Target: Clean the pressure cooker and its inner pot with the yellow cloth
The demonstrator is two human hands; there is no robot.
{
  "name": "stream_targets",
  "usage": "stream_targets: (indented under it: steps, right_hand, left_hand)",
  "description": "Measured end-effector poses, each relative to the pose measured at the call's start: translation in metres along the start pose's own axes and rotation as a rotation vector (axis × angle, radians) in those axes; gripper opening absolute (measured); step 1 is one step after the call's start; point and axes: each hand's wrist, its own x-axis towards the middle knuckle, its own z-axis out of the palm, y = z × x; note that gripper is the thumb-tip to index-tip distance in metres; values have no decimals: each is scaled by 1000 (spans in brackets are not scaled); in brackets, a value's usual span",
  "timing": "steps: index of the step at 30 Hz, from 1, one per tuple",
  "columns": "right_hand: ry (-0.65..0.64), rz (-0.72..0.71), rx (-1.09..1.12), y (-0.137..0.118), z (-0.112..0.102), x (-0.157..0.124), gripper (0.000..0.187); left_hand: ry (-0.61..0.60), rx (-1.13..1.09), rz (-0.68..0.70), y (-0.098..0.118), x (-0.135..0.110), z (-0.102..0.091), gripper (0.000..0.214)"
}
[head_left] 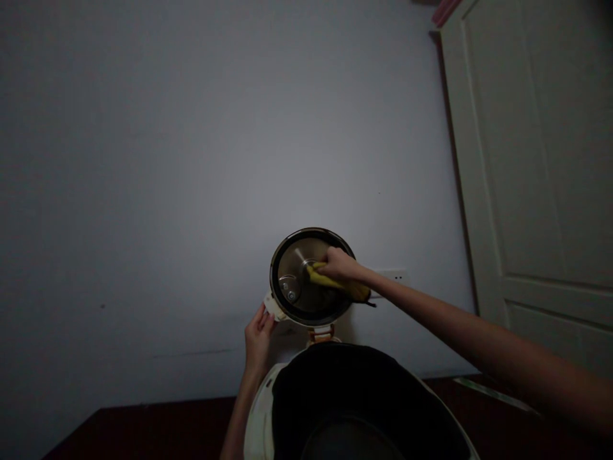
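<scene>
A white cooker [261,409] with a dark inner pot stands in front of me, its round lid [301,249] raised upright on the hinge at the back. The lid's inner side faces me, with a metal plate and a dark sealing ring. My right hand [339,263] is closed around a yellow cloth [330,281], which rests against the right part of the metal plate. At the lid's lower left, my left hand [260,332] grips a white tab on the lid's edge between thumb and fingers.
The cooker stands on a dark red table [167,425] against a pale wall [191,160]. A wall socket [396,276] is behind my right forearm. A thin pale strip [495,393] lies on the table at right. A white door [536,160] stands further right.
</scene>
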Motion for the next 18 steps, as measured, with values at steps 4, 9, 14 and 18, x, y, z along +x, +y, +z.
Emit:
stream_targets:
  steps: [4,9,14,18]
  right_hand:
    - [242,6,182,-31,5,34,34]
    - [376,-8,365,-56,41,44,36]
    - [397,-122,459,-62,65,32,33]
    - [330,-293,467,-61,76,20,20]
  left_hand:
    - [-36,-2,9,-1,0,-3,57]
    - [-37,4,15,-2,-1,-3,58]
    - [-24,5,14,3,-4,0,57]
    - [-40,-10,21,6,-6,1,55]
